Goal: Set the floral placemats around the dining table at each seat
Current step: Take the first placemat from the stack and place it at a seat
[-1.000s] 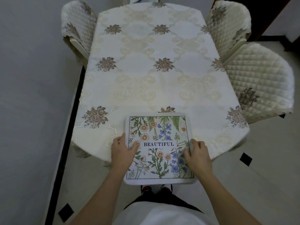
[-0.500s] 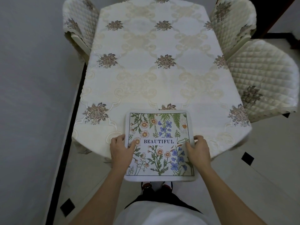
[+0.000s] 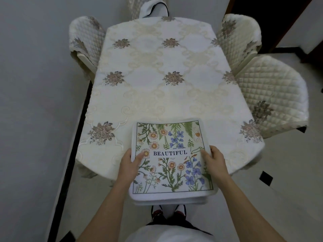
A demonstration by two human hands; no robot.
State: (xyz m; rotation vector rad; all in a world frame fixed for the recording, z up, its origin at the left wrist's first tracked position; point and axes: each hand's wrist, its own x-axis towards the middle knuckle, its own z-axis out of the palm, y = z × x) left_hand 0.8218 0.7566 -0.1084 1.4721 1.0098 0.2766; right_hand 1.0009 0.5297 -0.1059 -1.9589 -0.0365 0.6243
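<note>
A stack of floral placemats (image 3: 172, 161) printed with "BEAUTIFUL" is held over the near end of the dining table (image 3: 166, 88), its front half overhanging the table edge. My left hand (image 3: 130, 165) grips the stack's left edge, thumb on top. My right hand (image 3: 214, 159) grips the right edge the same way. Several layered edges show at the stack's near side. The table wears a cream embroidered cloth with nothing else on it.
Quilted cream chairs stand at the far left (image 3: 85, 44), far right (image 3: 239, 41) and near right (image 3: 272, 95). Another chair back (image 3: 153, 7) sits at the far end. A wall runs close along the left. Tiled floor lies to the right.
The stack has lifted and tilted a little toward me, and both hands have slid slightly along its sides. The view has pulled back, showing more of the table's far end.
</note>
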